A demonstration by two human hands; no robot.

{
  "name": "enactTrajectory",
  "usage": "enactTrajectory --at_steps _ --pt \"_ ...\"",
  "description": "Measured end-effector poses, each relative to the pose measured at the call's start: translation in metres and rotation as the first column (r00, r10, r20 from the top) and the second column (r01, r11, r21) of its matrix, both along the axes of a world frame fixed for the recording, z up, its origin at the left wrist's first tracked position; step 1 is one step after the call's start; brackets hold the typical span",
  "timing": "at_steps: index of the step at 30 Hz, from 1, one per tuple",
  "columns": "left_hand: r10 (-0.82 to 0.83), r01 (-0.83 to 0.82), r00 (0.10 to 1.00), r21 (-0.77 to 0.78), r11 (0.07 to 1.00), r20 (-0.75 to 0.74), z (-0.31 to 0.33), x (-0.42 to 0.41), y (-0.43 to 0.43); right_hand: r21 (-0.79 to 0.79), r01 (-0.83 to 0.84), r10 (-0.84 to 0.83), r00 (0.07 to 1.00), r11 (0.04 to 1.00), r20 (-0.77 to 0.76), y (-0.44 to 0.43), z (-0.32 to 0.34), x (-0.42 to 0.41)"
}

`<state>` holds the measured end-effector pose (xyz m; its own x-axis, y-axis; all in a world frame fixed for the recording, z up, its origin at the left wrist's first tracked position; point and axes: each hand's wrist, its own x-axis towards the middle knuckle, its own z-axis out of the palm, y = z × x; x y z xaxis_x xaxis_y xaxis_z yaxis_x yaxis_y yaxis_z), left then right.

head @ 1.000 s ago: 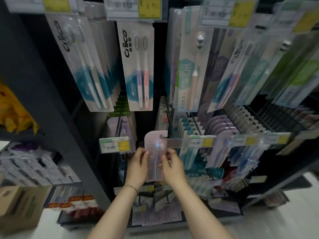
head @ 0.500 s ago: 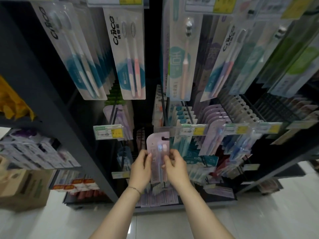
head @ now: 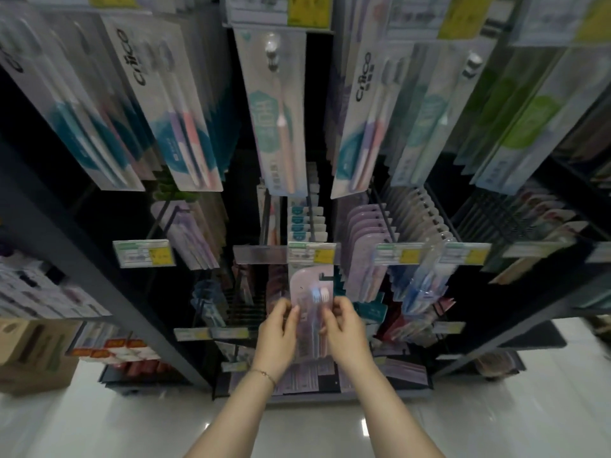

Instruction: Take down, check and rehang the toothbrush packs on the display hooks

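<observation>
I hold a pale pink toothbrush pack (head: 309, 285) upright in front of the display, just below a row of price tags. My left hand (head: 276, 332) pinches its left edge and my right hand (head: 345, 328) pinches its right edge. The pack's top with its hang slot shows above my fingers; its lower half is hidden behind them. A row of matching pink packs (head: 367, 226) hangs on a hook to the right. The clear price-tag holder (head: 259, 254) of another hook sits just up and left of the pack.
Tall toothbrush packs (head: 281, 127) hang on the upper hooks overhead. Blue packs (head: 421, 285) hang to the right, and yellow price tags (head: 143, 257) stick out to the left. A cardboard box (head: 33, 352) stands on the white floor at the left.
The pack has come off its hook and dropped lower, away from the price tags, with both hands still on it. My view has shifted left and down along the display.
</observation>
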<state>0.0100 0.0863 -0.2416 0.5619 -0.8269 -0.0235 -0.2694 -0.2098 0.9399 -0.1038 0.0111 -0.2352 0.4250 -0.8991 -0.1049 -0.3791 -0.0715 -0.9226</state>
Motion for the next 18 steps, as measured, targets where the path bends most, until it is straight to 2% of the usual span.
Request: enactTrajectory --at_steps 5,11,14,18 --pt "-0.032 0.033 0.999 -0.031 0.999 0.028 0.010 -0.021 -0.024 -0.028 0.046 -0.046 0.999 0.999 -0.006 -0.021 0.005 -0.023" --pt "-0.039 0.036 0.993 -0.030 0.999 -0.109 0.014 -0.043 -0.048 -0.104 0.102 -0.106 0.994 0.989 -0.032 -0.045 0.011 -0.043" --pt "-0.022 0.018 0.994 -0.041 0.999 -0.103 0.017 -0.052 -0.058 -0.156 0.128 -0.132 0.991 0.979 -0.019 -0.055 0.014 -0.048" --pt "-0.009 0.006 0.997 -0.039 0.999 -0.083 0.018 -0.057 -0.072 -0.151 0.159 -0.161 0.987 0.976 0.002 -0.064 0.019 -0.052"
